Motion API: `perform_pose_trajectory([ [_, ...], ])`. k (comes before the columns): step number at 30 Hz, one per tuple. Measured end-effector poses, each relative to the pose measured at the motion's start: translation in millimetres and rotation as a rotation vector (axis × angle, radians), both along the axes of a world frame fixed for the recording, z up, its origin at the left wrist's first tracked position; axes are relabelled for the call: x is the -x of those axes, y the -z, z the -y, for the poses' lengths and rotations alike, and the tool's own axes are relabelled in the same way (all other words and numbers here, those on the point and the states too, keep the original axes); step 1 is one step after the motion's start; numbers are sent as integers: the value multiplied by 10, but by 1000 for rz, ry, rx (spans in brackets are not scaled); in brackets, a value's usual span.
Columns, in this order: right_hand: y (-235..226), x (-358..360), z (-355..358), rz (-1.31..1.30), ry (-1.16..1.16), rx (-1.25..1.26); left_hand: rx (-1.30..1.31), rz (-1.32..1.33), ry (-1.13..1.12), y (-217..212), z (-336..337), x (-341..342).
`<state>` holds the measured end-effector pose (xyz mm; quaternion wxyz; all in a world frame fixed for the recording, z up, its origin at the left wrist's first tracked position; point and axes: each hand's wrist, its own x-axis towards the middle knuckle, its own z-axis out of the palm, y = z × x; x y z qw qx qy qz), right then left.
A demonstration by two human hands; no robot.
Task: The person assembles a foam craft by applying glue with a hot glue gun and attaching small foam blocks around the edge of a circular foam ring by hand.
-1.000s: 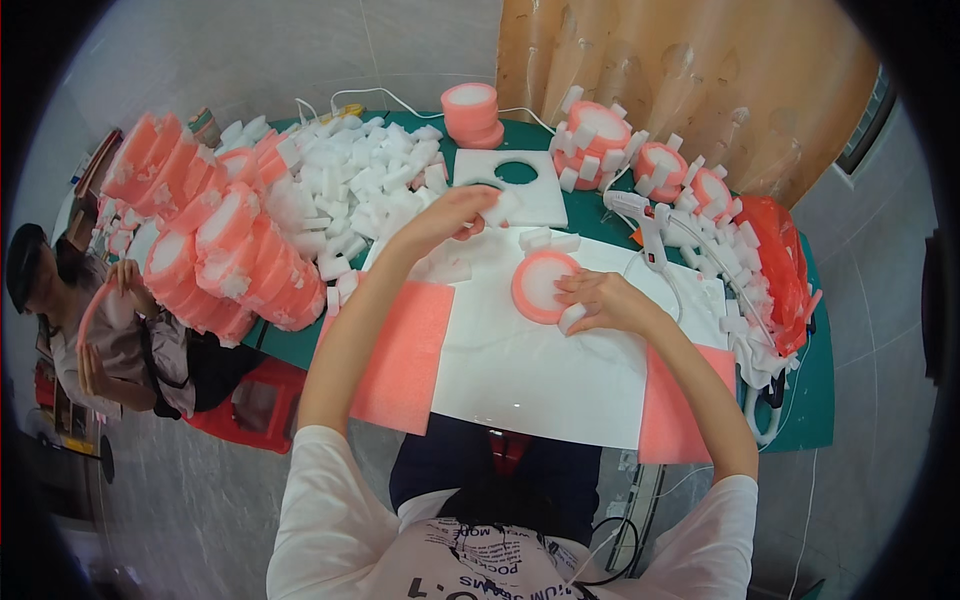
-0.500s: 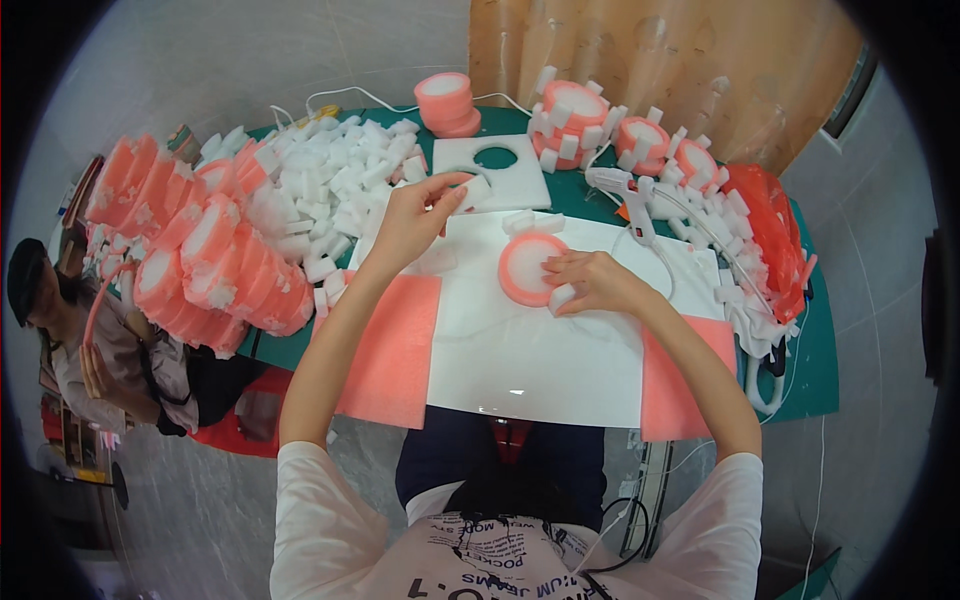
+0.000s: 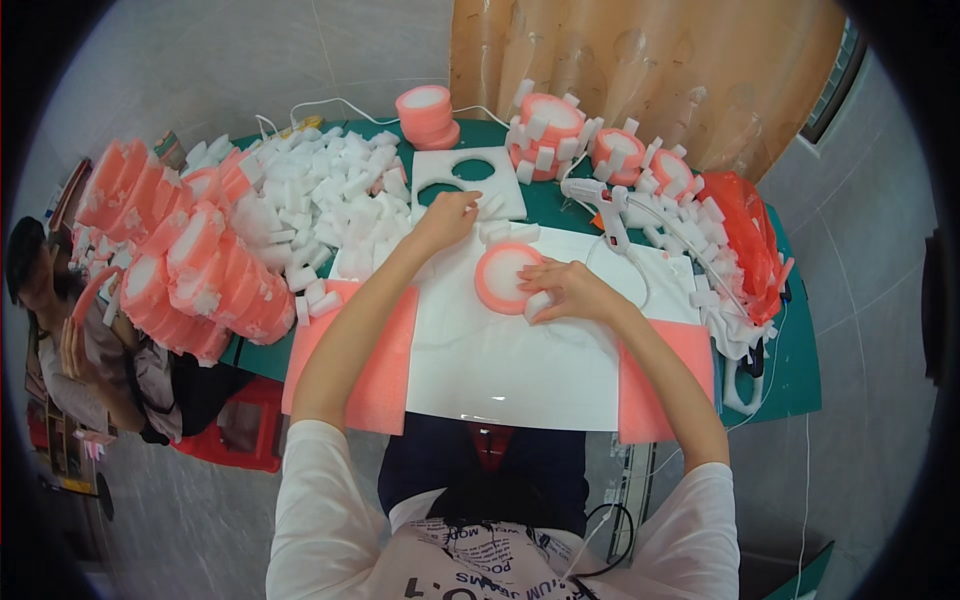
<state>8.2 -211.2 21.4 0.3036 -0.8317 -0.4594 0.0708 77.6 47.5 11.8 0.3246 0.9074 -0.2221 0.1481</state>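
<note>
A round foam disc [image 3: 503,277], white on top with a pink rim, lies on the white sheet [image 3: 500,370] in front of me. My right hand [image 3: 572,289] grips its right side, with a small white foam block [image 3: 537,305] between the thumb and the rim. Beyond the disc's far edge lie a few more white blocks [image 3: 510,232]. My left hand [image 3: 448,217] is farther back and to the left, closed at the fingertips on a white foam block [image 3: 490,207], partly hidden, at the near edge of a white foam board [image 3: 508,190] with round holes.
White blocks [image 3: 330,185] are heaped at the left, beside stacked pink foam rounds [image 3: 215,270]. A glue gun [image 3: 600,205] lies right of the board. Behind it stand block-studded discs [image 3: 550,120]; a red bag [image 3: 740,235] sits far right. Another person [image 3: 110,350] sits at left.
My left hand has dropped lower with its block, toward the foam board's near edge. My right hand stays on the disc. The whole view has shifted slightly.
</note>
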Motion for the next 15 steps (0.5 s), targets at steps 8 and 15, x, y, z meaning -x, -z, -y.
perform_pose_trajectory([
  [8,-4,-8,42,26,15,5,11,-187,62,-269,-117,338],
  [15,-10,31,-14,89,-8,3,-162,-435,154,-97,112,354],
])
